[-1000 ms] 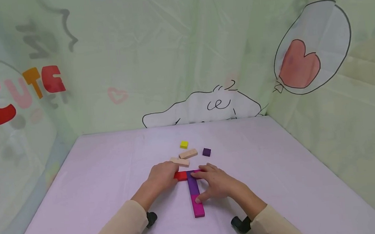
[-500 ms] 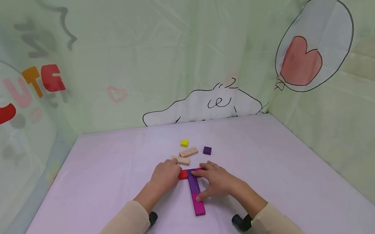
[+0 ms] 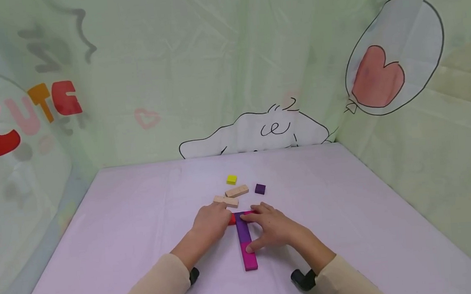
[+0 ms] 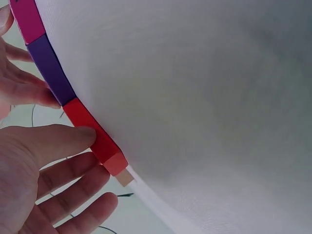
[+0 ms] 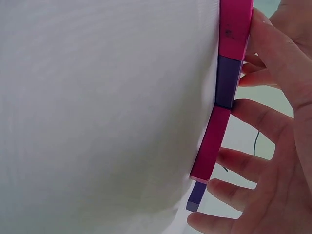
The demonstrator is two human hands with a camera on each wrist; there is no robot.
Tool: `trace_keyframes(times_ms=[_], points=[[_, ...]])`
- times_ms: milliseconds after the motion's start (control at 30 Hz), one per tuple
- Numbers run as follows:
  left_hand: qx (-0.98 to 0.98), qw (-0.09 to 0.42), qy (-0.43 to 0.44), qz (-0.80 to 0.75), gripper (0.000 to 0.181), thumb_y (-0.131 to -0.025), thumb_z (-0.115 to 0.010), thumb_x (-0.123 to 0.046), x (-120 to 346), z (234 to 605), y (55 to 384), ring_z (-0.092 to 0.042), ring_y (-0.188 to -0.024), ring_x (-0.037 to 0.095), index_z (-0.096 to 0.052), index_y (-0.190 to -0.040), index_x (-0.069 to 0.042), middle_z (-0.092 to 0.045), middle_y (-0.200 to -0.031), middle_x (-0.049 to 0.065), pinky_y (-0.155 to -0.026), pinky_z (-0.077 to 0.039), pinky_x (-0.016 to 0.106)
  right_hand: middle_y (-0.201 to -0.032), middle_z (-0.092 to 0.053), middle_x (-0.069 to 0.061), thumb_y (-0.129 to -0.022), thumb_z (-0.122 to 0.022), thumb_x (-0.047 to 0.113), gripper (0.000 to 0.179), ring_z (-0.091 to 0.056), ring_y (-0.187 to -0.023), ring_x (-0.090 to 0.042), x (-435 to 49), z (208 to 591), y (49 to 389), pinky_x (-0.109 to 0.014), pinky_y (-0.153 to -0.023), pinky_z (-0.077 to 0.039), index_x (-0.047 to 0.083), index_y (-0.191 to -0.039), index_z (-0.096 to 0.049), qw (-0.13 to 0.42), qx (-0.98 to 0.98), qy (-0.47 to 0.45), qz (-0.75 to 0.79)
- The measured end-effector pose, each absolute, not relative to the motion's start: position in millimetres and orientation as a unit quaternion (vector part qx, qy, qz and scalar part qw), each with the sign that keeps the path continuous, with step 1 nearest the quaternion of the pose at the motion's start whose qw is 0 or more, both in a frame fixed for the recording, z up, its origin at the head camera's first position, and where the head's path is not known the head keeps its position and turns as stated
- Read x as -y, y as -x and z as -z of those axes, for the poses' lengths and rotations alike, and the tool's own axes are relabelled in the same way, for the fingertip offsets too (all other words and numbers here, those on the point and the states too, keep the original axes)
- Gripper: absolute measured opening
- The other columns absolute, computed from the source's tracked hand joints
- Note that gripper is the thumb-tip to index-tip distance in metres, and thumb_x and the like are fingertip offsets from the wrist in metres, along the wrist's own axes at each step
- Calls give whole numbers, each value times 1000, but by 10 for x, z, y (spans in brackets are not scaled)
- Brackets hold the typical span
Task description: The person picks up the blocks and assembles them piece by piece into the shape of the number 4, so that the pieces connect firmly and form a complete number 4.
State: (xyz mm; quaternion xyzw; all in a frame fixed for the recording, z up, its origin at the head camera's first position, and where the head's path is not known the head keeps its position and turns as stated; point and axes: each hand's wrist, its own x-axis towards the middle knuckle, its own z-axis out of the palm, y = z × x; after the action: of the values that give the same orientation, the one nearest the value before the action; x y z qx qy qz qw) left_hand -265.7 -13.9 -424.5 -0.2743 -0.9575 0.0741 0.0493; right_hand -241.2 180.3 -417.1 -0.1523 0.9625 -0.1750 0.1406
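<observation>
Several flat coloured blocks form a T in the head view. A purple block (image 3: 243, 232) and a magenta block (image 3: 249, 261) make its stem, end to end. To the left of its top lies a red block (image 4: 102, 139); on the right, a second magenta block (image 5: 212, 144), partly covered in the head view. My left hand (image 3: 212, 222) pinches the red block, thumb on its near side and fingers at the far side. My right hand (image 3: 277, 227) is spread over the T's right side, thumb on the stem's magenta block, fingertips touching the purple and second magenta blocks.
Beyond the T lie two plain wooden blocks (image 3: 237, 191), a yellow block (image 3: 231, 179) and a dark purple block (image 3: 260, 189). A pale cloth covers the table (image 3: 141, 208). Printed curtains (image 3: 153, 80) stand at the back and sides.
My left hand has slid right along the red block and now covers more of it. The right hand keeps its place on the blocks. The head view has shifted slightly.
</observation>
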Motion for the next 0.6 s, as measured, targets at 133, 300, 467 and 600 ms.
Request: trace_keyframes(times_ms=[133, 300, 467, 600], points=[[958, 48, 275, -69, 19, -90, -82, -24, 139, 4263, 2665, -71, -100, 18, -79, -107, -16, -72, -107, 1, -84, -62, 33, -163, -40, -13, -75, -90, 46, 82, -23, -157, -42, -1802, 4184, 2410, -65, -121, -27, 24, -148, -59, 142, -962, 153, 175], [955, 49, 284, -69, 13, -93, -79, -23, 132, 4263, 2654, -71, -102, 19, -80, -105, -18, -71, -113, 2, -86, -61, 35, -163, -40, -13, -75, -90, 46, 82, -23, -157, -42, -1794, 4177, 2406, -66, -121, -27, 24, -148, -59, 140, -963, 151, 176], [952, 19, 295, -75, 18, -93, -73, -31, 131, 4220, 2615, -68, -106, 23, -78, -107, -20, -68, -124, 3, -88, -60, 39, -162, -40, -15, -75, -90, 46, 83, -23, -156, -43, -1800, 4168, 2399, -66, -122, -26, 23, -148, -59, 137, -961, 156, 180], [951, -2, 301, -68, 38, -87, -68, -47, 139, 4201, 2591, -62, -117, 28, -75, -112, -19, -64, -132, 6, -90, -59, 41, -162, -40, -16, -75, -91, 46, 83, -23, -156, -44, -1811, 4164, 2393, -66, -122, -25, 23, -148, -59, 136, -961, 157, 182]])
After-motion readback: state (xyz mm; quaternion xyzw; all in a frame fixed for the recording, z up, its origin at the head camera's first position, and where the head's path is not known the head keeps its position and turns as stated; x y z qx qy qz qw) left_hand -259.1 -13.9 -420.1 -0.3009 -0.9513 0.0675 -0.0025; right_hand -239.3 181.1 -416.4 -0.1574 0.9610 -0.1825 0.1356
